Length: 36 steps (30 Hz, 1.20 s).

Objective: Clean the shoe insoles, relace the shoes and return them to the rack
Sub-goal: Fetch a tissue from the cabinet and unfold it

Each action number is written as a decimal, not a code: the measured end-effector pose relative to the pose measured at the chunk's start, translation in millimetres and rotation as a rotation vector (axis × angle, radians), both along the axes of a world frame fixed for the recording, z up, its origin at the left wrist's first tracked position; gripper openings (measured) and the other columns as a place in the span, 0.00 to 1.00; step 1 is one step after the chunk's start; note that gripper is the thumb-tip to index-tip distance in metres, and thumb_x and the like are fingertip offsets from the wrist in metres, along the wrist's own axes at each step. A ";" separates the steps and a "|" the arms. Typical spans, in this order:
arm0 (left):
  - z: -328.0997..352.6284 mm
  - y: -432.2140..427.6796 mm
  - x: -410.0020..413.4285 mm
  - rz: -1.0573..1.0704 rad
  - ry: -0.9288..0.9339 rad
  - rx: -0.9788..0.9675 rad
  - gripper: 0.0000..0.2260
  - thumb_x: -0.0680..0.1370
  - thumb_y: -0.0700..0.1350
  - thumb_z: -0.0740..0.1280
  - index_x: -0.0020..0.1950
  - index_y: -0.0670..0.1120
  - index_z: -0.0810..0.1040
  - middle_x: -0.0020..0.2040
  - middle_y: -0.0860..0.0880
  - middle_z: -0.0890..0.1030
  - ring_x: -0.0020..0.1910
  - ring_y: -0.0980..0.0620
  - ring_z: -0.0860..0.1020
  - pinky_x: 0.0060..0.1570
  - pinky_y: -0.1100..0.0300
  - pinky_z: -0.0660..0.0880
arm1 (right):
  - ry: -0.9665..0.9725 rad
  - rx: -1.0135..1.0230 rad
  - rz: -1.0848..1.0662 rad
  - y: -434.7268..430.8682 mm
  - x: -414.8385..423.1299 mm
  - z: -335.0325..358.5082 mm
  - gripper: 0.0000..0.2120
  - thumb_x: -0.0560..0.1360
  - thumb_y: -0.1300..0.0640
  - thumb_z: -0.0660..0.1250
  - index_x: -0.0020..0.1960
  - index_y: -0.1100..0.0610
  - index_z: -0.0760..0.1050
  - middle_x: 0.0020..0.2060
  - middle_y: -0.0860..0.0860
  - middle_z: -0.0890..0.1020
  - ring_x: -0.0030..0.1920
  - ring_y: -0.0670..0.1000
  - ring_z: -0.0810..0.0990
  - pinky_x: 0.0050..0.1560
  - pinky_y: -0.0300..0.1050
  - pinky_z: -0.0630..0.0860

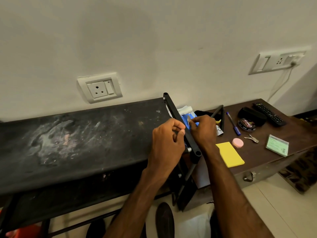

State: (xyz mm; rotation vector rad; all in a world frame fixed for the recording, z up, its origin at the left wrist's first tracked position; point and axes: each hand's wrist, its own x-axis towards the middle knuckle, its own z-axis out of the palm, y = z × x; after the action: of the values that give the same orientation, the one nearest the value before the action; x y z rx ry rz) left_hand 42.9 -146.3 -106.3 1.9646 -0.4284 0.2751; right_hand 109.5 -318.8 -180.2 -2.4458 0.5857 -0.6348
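— Where is the rack?
— Its dusty black top (77,143) spreads out at nine o'clock from my left hand (167,143). The fingers there curl together against the end bar (172,107). I cannot tell if they hold anything.
— And your right hand (203,131)?
— Just past the bar, its fingers pinch a small silvery piece (189,120). A dark shoe (164,219) lies below at six o'clock.

One head cam, wide-angle, worn above the forearms. Faces forward and down at the wall (154,40). Close range: left hand (166,143) and right hand (203,129) sit mid-frame. Rack top (77,143) fills near left, wooden cabinet (267,152) far right, floor (274,212) near right. Straight edges bow toward the corners.
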 end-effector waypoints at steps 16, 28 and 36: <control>0.7 1.8 1.7 -0.010 0.047 -0.043 0.02 0.77 0.37 0.72 0.48 0.43 0.83 0.43 0.52 0.84 0.38 0.66 0.78 0.39 0.75 0.73 | 0.202 -0.208 0.071 1.4 22.1 3.0 0.11 0.82 0.55 0.65 0.58 0.55 0.85 0.52 0.62 0.82 0.56 0.65 0.75 0.55 0.53 0.70; -0.7 3.3 3.7 -0.008 0.067 -0.062 0.03 0.77 0.37 0.72 0.47 0.45 0.84 0.41 0.55 0.84 0.39 0.63 0.80 0.38 0.74 0.73 | 0.274 -0.160 0.027 1.2 14.2 -0.5 0.12 0.80 0.66 0.65 0.57 0.60 0.85 0.59 0.64 0.79 0.62 0.67 0.72 0.58 0.58 0.73; -0.7 3.8 3.6 -0.011 0.073 -0.066 0.03 0.77 0.38 0.72 0.47 0.45 0.84 0.42 0.55 0.84 0.40 0.62 0.80 0.39 0.74 0.74 | 0.009 0.070 0.036 6.9 4.6 9.5 0.06 0.76 0.58 0.72 0.46 0.58 0.87 0.46 0.55 0.87 0.46 0.56 0.85 0.49 0.48 0.80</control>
State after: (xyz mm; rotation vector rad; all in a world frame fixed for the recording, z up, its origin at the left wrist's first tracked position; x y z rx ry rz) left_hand 46.5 -142.5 -107.0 1.9011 -0.3785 0.2071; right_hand 114.1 -311.9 -170.8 -2.3896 0.5570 -0.5795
